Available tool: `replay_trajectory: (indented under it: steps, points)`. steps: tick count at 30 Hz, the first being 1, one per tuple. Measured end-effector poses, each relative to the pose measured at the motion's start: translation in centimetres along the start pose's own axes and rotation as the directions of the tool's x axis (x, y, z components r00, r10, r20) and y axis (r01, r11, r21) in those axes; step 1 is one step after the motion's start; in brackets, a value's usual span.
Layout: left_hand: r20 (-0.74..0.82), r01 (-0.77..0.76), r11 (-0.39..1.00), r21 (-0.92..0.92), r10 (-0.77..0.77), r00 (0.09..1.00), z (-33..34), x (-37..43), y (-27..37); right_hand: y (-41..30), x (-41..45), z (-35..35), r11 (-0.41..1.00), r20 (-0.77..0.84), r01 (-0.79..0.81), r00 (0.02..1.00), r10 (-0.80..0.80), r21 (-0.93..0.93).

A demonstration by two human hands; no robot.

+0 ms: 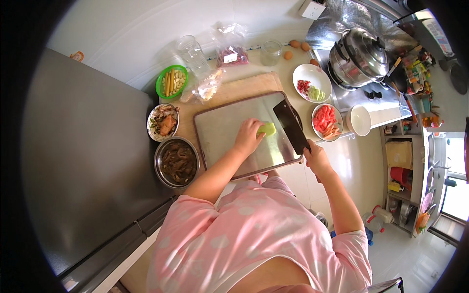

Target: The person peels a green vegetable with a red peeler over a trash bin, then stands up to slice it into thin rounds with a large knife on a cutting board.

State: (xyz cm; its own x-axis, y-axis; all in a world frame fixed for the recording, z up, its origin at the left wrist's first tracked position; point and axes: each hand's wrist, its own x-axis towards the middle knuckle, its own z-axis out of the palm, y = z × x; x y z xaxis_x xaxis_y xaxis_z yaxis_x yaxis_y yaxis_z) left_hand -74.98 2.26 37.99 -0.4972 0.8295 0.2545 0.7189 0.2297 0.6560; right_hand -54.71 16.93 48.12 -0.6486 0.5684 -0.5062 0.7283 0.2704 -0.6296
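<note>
My left hand (251, 135) grips a pale green piece of vegetable (269, 129) on a metal-faced cutting board (227, 126) with a brown rim. In my right hand (318, 160) is the handle of a dark cleaver (291, 126). Its broad blade lies over the board's right side, to the right of the green piece and apart from it. Beyond the board's right edge stand a bowl of cut red tomato (325, 119) and a white plate (300, 71) holding chopped red bits and green slices. My left fingers hide part of the green piece.
At left are a steel bowl of brown strips (178, 161), a dish of cooked food (163, 122) and a green basket of garlic cloves (177, 77). A glass jar (271, 55) and eggs (288, 55) stand behind. A steel pot (359, 58) sits on the stove; a white bowl (359, 120) stands nearby.
</note>
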Motion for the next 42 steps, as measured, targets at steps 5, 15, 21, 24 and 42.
replay_trajectory:
  steps: [5,15,21,24,42]
  points:
    - [0.008,-0.073,0.997,-0.017,0.074,0.997,1.8,-0.6,1.4,0.3,0.5,1.0,0.960,-0.025,0.149,0.987,-0.159,-0.236]
    - [-0.064,-0.048,0.993,0.112,0.055,0.996,1.8,-0.2,1.1,0.5,2.1,-0.2,0.936,0.017,0.194,0.980,-0.198,-0.294]
    - [-0.080,-0.051,0.993,0.110,0.060,0.995,2.9,-1.7,1.9,1.4,2.4,-0.6,0.869,0.076,0.331,0.942,-0.326,-0.367]
    - [-0.104,-0.049,0.985,0.166,0.067,0.992,3.1,-1.5,2.0,0.3,2.5,-0.5,0.856,0.079,0.383,0.921,-0.380,-0.347]
    - [-0.120,0.002,0.997,0.080,0.008,0.993,3.8,-0.7,2.3,-0.8,2.4,-0.1,0.858,0.102,0.360,0.932,-0.348,-0.365]
